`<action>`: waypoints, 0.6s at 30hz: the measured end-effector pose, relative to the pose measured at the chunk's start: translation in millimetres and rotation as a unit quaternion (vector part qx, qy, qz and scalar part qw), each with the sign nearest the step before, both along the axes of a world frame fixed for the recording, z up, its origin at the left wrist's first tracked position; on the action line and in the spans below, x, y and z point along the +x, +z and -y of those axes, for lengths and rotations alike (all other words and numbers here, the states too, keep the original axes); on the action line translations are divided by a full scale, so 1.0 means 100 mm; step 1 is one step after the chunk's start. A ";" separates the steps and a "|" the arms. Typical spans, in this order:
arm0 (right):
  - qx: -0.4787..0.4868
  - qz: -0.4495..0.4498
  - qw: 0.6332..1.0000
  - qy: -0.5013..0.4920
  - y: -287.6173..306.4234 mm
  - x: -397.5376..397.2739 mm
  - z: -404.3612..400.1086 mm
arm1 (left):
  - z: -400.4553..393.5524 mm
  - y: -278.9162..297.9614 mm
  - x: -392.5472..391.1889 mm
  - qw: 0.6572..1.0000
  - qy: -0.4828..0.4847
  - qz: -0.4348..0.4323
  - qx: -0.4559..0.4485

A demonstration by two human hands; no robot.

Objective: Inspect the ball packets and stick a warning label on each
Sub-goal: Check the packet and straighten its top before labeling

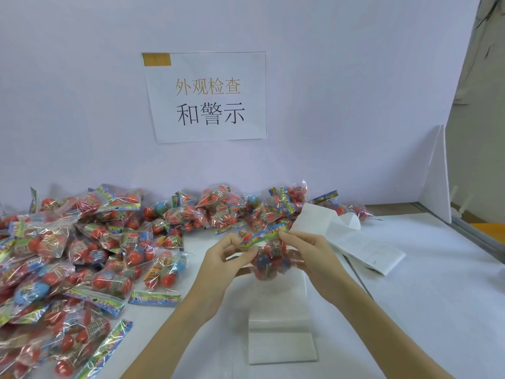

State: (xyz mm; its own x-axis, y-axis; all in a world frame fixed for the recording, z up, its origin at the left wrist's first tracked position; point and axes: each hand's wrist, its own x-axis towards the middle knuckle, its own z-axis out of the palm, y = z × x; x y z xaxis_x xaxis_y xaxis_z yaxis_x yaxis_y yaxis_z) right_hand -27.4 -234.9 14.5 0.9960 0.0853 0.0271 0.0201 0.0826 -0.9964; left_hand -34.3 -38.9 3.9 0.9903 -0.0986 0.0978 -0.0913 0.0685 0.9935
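A clear ball packet (269, 258) with red and blue balls and a colourful header strip is held up above the table centre. My left hand (226, 258) pinches its left end at the header. My right hand (306, 250) grips the right end of the header, fingers curled round it. Under the packet lies a white label strip (281, 332), folded flat on the table. A second folded label strip (363, 242) trails to the right behind my right hand.
A large heap of ball packets (82, 255) covers the left side of the white table (426, 296), with a row of packets (235, 209) along the back wall. A paper sign (207, 97) hangs on the wall. A white partition (437, 179) stands at the right.
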 end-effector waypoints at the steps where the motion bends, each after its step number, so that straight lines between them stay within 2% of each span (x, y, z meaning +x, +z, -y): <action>1: 0.027 -0.013 1.000 -0.009 0.00 0.00 -0.01 | 0.01 0.00 0.00 1.000 0.002 0.012 0.002; 5: 0.099 -0.019 0.995 -0.023 0.04 -0.04 -0.08 | -0.01 0.07 -0.01 0.999 0.022 0.042 0.015; 7: 0.123 -0.029 0.992 -0.023 0.04 -0.03 -0.10 | -0.03 0.08 -0.01 0.999 0.014 0.021 -0.030; 10: 0.209 -0.083 0.974 -0.010 0.04 -0.03 -0.06 | -0.06 0.05 0.01 0.993 0.016 -0.024 -0.111; 16: 0.115 -0.035 0.993 0.013 0.03 -0.03 -0.04 | -0.10 -0.01 0.08 0.989 0.116 0.012 -0.086; 18: 0.066 -0.011 0.998 0.016 -0.01 -0.03 -0.09 | -0.10 -0.03 0.10 0.990 0.112 0.012 -0.079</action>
